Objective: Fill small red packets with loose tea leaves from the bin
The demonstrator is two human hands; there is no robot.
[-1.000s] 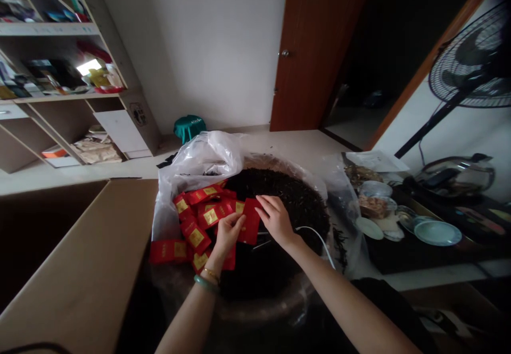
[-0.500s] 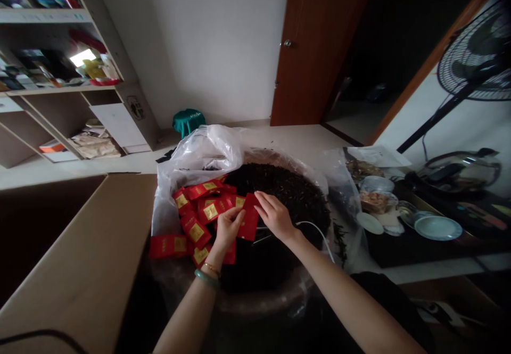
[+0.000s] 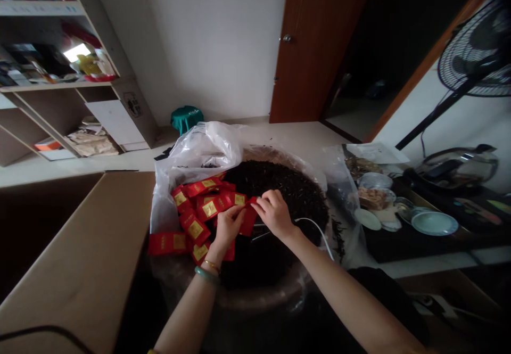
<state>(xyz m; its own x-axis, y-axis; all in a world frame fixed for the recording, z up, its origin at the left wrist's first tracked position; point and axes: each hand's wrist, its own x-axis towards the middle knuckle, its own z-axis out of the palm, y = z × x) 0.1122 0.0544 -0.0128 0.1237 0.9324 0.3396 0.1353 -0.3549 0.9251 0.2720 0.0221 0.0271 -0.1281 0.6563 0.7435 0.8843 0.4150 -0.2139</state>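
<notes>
Between my two hands is a small red packet (image 3: 248, 223), held above dark loose tea leaves (image 3: 275, 181). My left hand (image 3: 229, 228) pinches its left side. My right hand (image 3: 274, 214) has its fingers closed on the packet's top edge, which looks folded over. Several red packets with gold labels (image 3: 195, 230) lie heaped at the left on the leaves. A plastic-lined round container (image 3: 255, 302) holds the leaves. Just below the packet, a thin metal tool (image 3: 261, 233) lies on the leaves, partly hidden by my right hand.
An open cardboard box (image 3: 91, 237) stands at the left. A clear plastic liner (image 3: 213, 143) bunches up at the container's back. On the right, a dark tray (image 3: 383, 250) carries dishes and a glass kettle (image 3: 459, 167); a fan (image 3: 475, 50) stands behind. A white cord (image 3: 319, 231) crosses the container's right side.
My right fingers have curled over the packet's upper edge, and the top of the packet has bent down from its flat, upright pose. The heap of packets looks unchanged.
</notes>
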